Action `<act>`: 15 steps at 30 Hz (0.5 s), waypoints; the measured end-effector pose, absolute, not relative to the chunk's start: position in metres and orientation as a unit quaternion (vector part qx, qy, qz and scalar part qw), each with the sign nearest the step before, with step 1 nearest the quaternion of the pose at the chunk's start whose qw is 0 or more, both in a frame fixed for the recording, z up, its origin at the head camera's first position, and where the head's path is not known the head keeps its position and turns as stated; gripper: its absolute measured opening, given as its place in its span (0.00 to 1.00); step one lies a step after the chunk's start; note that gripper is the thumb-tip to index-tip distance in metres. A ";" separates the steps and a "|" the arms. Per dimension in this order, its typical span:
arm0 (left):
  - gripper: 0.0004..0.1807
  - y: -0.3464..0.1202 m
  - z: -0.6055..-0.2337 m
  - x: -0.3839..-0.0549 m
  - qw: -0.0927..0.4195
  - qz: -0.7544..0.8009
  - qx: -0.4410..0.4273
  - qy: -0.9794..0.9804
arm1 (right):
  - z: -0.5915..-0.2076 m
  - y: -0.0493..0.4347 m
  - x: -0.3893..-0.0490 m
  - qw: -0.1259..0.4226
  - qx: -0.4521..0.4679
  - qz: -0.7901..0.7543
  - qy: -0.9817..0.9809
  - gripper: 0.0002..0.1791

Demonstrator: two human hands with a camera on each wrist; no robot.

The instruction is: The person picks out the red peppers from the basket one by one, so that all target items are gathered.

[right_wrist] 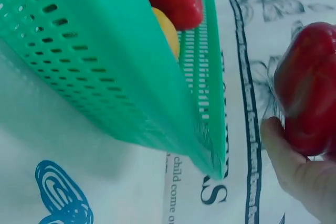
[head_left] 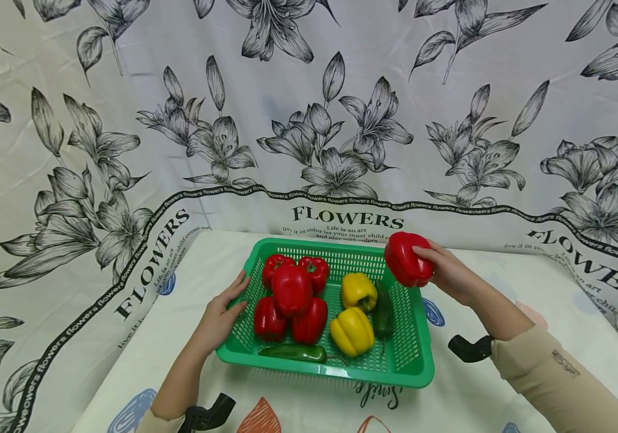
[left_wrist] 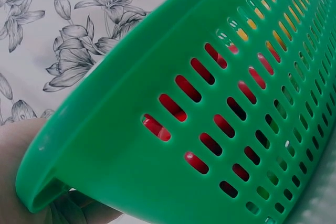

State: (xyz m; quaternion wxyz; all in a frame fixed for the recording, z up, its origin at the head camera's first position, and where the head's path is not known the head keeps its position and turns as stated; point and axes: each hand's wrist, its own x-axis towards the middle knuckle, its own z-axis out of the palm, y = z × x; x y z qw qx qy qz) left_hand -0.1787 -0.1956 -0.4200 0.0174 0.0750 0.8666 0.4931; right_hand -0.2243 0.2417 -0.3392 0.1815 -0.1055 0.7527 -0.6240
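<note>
A green plastic basket (head_left: 341,371) with slotted walls sits on the table. My left hand (head_left: 217,322) grips its left rim; the left wrist view shows that hand (left_wrist: 23,140) around the rim's edge, with fingers underneath. Above the back right corner, my right hand (head_left: 452,273) holds a red bell pepper (head_left: 407,258), raised over the rim. Inside, several red bell peppers are heaped on the left, one red pepper (head_left: 291,290) on top. Two yellow bell peppers, one (head_left: 352,332) in front of the other (head_left: 358,291), lie right of them.
A long green pepper (head_left: 295,353) lies along the basket's front wall, and a darker green one (head_left: 383,311) stretches beside the yellow peppers. Behind the table hangs a white cloth (head_left: 287,174) printed with flowers. A patterned white cloth (head_left: 482,391) covers the tabletop.
</note>
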 end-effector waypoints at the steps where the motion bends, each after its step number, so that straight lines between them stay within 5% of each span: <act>1: 0.27 -0.196 -0.420 -0.178 0.017 0.494 0.075 0.866 | -0.340 0.244 -0.224 0.180 -0.106 -0.629 0.749 0.32; 15: 0.27 -0.195 -0.419 -0.177 0.015 0.501 0.078 0.862 | -0.359 0.283 -0.229 0.130 -0.054 -0.681 0.718 0.16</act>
